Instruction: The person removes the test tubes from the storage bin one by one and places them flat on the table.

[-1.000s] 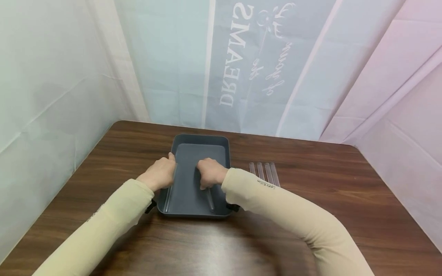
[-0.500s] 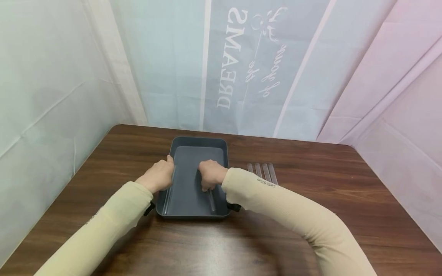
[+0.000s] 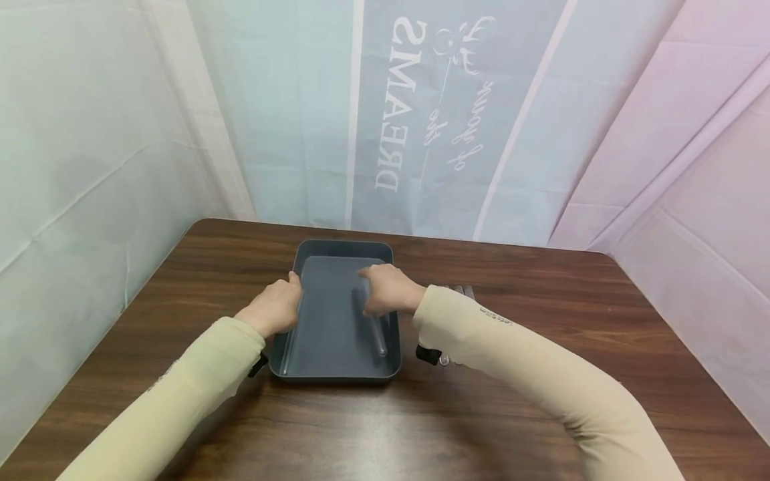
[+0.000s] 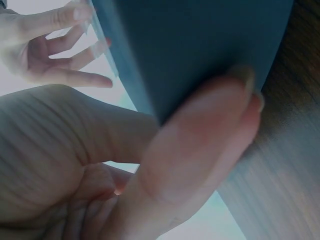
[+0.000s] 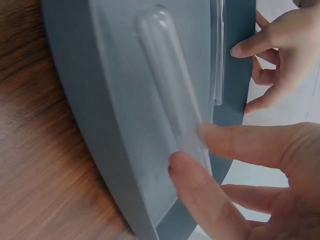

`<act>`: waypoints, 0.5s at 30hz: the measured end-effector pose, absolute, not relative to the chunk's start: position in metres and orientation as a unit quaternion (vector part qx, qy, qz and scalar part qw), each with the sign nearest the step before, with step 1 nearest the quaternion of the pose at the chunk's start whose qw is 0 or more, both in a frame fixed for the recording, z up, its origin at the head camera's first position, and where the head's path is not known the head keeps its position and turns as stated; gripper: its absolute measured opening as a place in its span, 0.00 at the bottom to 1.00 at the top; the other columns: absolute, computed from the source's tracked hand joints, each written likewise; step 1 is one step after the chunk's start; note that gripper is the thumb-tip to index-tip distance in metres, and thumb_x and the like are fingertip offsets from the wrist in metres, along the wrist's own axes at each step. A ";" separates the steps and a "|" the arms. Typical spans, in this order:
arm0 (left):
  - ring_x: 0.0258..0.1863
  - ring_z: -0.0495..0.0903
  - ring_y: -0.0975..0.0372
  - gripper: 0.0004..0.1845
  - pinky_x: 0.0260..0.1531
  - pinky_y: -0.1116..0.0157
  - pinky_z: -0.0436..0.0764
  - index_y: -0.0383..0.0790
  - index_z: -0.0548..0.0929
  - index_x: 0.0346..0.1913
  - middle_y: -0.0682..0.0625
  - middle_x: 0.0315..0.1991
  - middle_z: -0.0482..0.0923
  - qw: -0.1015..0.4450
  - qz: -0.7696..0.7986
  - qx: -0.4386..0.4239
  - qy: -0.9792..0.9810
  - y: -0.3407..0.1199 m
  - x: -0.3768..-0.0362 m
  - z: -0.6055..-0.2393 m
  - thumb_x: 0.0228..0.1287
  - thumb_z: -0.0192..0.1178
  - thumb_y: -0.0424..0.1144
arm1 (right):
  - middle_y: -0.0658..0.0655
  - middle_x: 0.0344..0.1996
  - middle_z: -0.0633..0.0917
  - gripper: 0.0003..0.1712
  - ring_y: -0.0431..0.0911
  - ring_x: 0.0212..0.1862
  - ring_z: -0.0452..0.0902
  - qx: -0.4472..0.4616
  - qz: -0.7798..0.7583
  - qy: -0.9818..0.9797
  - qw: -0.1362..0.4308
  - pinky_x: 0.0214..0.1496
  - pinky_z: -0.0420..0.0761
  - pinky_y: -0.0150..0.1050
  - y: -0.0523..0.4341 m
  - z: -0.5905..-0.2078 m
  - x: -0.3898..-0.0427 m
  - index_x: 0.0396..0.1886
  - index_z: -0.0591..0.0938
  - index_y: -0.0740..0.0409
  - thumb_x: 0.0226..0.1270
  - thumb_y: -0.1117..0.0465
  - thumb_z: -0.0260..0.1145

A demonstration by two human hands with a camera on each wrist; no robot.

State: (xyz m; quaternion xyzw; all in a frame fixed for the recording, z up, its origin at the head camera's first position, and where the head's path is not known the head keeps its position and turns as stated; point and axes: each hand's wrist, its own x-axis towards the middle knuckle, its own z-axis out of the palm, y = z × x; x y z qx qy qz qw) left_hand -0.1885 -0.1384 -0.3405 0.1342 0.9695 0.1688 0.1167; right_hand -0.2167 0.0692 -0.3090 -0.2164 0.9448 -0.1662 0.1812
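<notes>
A dark grey rectangular tray (image 3: pixel 337 327) lies on the wooden table. My left hand (image 3: pixel 273 307) grips its left wall; in the left wrist view, thumb and fingers (image 4: pixel 200 140) clasp that wall. Over the tray's right side, my right hand (image 3: pixel 390 291) pinches a clear test tube (image 5: pixel 170 70) between thumb and finger. The tube's rounded end points toward the tray's near right corner, and its other end is hidden by the hand in the head view. Another clear tube (image 5: pixel 218 60) lies along the tray's left wall, partly behind my left hand in the head view.
Several more clear tubes (image 3: pixel 469 292) lie on the table (image 3: pixel 541 294) right of the tray, mostly covered by my right sleeve (image 3: pixel 511 347). A printed curtain (image 3: pixel 415 120) hangs behind the table, and pale cloth walls stand at both sides.
My right hand has shifted right from the tray's middle, carrying the test tube toward the right wall. My left hand stays at the left wall. The head view has tilted slightly.
</notes>
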 end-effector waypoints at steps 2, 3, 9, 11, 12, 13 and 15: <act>0.07 0.66 0.63 0.35 0.10 0.72 0.64 0.11 0.45 0.68 0.45 0.12 0.70 0.112 0.167 0.140 0.970 -0.139 -0.189 -0.340 0.60 0.46 0.20 | 0.51 0.14 0.79 0.43 0.44 0.15 0.73 -0.221 -0.176 0.943 0.176 0.21 0.70 0.30 0.073 -0.306 -0.217 0.71 0.64 0.64 0.54 0.69 0.69; 0.08 0.64 0.64 0.35 0.10 0.72 0.62 0.11 0.46 0.67 0.45 0.12 0.69 0.110 0.167 0.143 0.969 -0.140 -0.189 -0.340 0.59 0.46 0.20 | 0.50 0.12 0.76 0.43 0.43 0.14 0.70 -0.221 -0.180 0.943 0.173 0.21 0.69 0.30 0.075 -0.304 -0.217 0.71 0.64 0.64 0.54 0.69 0.69; 0.06 0.62 0.65 0.36 0.08 0.73 0.63 0.12 0.45 0.68 0.47 0.09 0.67 0.114 0.174 0.140 0.968 -0.142 -0.190 -0.339 0.59 0.47 0.20 | 0.50 0.16 0.70 0.42 0.40 0.19 0.58 -0.210 -0.180 0.948 0.158 0.23 0.64 0.32 0.088 -0.296 -0.215 0.70 0.66 0.60 0.54 0.67 0.70; 0.06 0.63 0.64 0.36 0.08 0.72 0.64 0.12 0.45 0.68 0.47 0.10 0.67 0.115 0.175 0.139 0.968 -0.142 -0.190 -0.339 0.59 0.47 0.20 | 0.51 0.19 0.73 0.42 0.40 0.21 0.61 -0.206 -0.177 0.950 0.154 0.24 0.65 0.32 0.093 -0.294 -0.215 0.70 0.66 0.60 0.54 0.67 0.70; 0.06 0.64 0.64 0.36 0.08 0.72 0.64 0.12 0.45 0.68 0.47 0.10 0.68 0.115 0.176 0.139 0.968 -0.141 -0.190 -0.339 0.59 0.47 0.20 | 0.52 0.21 0.74 0.42 0.40 0.22 0.62 -0.203 -0.175 0.952 0.150 0.25 0.66 0.32 0.095 -0.293 -0.215 0.70 0.66 0.60 0.54 0.67 0.70; 0.06 0.65 0.64 0.36 0.08 0.72 0.65 0.12 0.45 0.68 0.46 0.10 0.68 0.115 0.176 0.140 0.968 -0.141 -0.190 -0.339 0.59 0.47 0.20 | 0.53 0.22 0.74 0.42 0.40 0.22 0.63 -0.201 -0.174 0.953 0.147 0.25 0.66 0.32 0.098 -0.292 -0.215 0.70 0.67 0.60 0.53 0.67 0.70; 0.06 0.66 0.63 0.36 0.08 0.71 0.66 0.11 0.45 0.68 0.46 0.10 0.69 0.116 0.177 0.140 0.967 -0.141 -0.190 -0.340 0.59 0.47 0.20 | 0.54 0.25 0.75 0.42 0.41 0.22 0.63 -0.198 -0.173 0.955 0.140 0.26 0.67 0.33 0.104 -0.291 -0.215 0.70 0.67 0.61 0.52 0.66 0.71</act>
